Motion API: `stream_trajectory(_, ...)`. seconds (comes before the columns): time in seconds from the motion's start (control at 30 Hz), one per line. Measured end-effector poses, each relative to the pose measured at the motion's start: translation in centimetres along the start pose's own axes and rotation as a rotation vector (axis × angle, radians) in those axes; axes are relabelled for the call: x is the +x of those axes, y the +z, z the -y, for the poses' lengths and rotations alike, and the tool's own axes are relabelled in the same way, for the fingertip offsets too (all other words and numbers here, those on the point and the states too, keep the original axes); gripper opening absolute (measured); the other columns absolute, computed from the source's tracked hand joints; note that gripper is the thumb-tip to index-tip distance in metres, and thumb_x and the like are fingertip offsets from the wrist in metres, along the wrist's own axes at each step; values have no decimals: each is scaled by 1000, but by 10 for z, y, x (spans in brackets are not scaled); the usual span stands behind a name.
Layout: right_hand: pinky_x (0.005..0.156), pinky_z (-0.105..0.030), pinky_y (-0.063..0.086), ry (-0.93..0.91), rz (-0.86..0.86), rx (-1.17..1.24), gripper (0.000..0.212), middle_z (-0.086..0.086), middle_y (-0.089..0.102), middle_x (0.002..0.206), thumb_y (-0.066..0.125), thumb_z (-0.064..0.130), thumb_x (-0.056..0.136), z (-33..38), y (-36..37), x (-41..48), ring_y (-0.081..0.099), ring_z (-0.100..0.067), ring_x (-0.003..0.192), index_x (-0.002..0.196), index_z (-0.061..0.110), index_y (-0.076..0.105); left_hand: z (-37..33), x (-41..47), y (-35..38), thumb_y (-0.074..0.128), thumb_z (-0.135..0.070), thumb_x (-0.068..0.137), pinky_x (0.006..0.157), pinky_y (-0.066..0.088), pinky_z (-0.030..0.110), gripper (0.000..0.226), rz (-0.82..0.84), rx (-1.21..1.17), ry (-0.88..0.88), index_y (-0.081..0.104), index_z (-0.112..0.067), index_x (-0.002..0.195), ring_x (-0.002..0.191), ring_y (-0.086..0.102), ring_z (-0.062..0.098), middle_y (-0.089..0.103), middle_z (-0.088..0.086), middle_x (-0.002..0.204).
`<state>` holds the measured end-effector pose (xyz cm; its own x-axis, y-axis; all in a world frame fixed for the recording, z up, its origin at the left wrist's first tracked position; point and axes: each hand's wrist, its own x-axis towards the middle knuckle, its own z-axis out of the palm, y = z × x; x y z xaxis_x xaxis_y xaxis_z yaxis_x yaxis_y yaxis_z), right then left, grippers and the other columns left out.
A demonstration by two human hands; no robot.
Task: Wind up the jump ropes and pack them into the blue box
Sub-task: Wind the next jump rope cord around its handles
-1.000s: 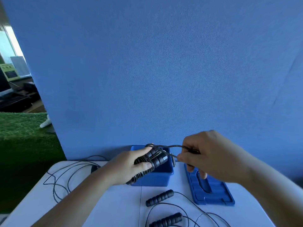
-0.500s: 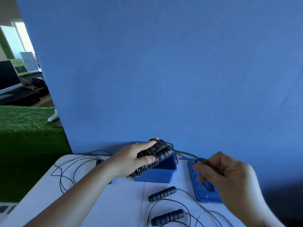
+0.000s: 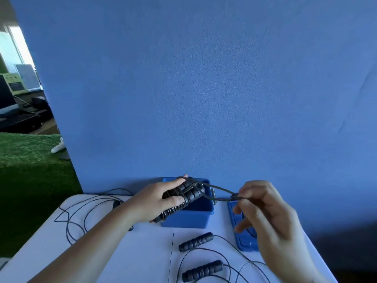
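Observation:
My left hand [image 3: 155,202] grips a wound jump rope bundle [image 3: 186,196], black ribbed handles with cord wrapped round them, held above the open blue box [image 3: 189,218]. A loop of that cord [image 3: 220,194] stretches right to my right hand [image 3: 263,211], which pinches its end between thumb and forefinger. A second jump rope lies on the white table [image 3: 142,252] in front of the box, with two black handles [image 3: 195,242] [image 3: 203,270] and loose cord.
The blue box lid [image 3: 244,240] lies flat to the right of the box, partly under my right hand. Another loose black cord [image 3: 81,213] sprawls on the table's left side. A blue backdrop stands behind; green turf lies to the left.
My right hand has risen a little and drawn the cord loop tauter to the right. The left hand keeps hold of the bundle over the box.

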<state>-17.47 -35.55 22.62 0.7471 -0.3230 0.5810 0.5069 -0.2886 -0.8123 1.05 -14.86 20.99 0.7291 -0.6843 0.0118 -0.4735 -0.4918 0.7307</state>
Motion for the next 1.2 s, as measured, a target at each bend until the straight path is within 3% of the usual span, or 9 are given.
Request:
stream_trajectory(0.17,54,-34,59,128,86,-86,14,4,56,104,52,15,92,-10,1,5,65,-24,79,81,16,60,4,-2,-4,61,-38,99,52,48,16,59,-18,-17,-25,34,-62,146,54,58,-3,66,-21,85)
stream_trajectory(0.3,53,-36,60,116,63,-282,30,9,59,97,75,12,87,-12,4,8,60,-20,67,69,18,52,4,0,-4,61,-37,99,51,45,14,59,-39,0,-5,35,-60,147,52,56,-5,63,-18,80)
stream_trajectory(0.37,56,-38,60,98,18,-347,41,8,62,92,83,4,78,-10,4,11,60,-20,64,64,21,49,5,0,-3,62,-37,99,50,46,15,59,-38,2,-3,35,-62,145,51,55,-4,65,-17,83)
stream_trajectory(0.47,56,-23,53,31,-37,-391,42,8,65,89,86,-1,71,-8,4,13,61,-17,64,62,18,50,9,2,-2,62,-37,99,51,47,16,59,-40,-14,0,34,-66,143,52,55,-4,68,-15,90)
stream_trajectory(0.63,65,-28,61,74,-59,-343,39,9,70,103,84,-4,74,-14,3,8,74,-17,74,62,19,54,11,7,1,63,-37,99,54,46,14,60,-80,-5,-2,36,-60,147,53,54,-6,69,-14,92)
stream_trajectory(0.77,63,-34,57,198,-100,-361,41,10,76,91,87,9,73,-13,2,8,68,-22,63,58,23,51,10,8,4,62,-43,98,73,46,6,59,-120,37,34,33,-66,144,87,64,-8,64,-24,129)
stream_trajectory(0.87,56,-25,46,265,-154,-370,45,9,76,80,85,12,75,-12,2,13,60,-16,52,54,18,46,8,8,6,63,-41,98,72,44,4,60,-143,45,56,34,-61,147,81,59,-16,65,-24,123)
stream_trajectory(1.03,56,-31,48,396,-193,-412,48,6,73,64,77,7,81,-18,-5,23,70,-24,60,54,12,38,3,9,9,65,-42,96,72,44,6,63,-199,80,122,32,-64,145,74,57,-15,65,-31,117)
stream_trajectory(1.2,59,-35,50,437,-132,-468,28,6,73,65,70,4,81,-20,-6,24,70,-20,57,78,17,45,4,9,7,66,-46,95,89,50,15,64,-229,104,120,31,-68,143,93,65,-9,64,-38,118)
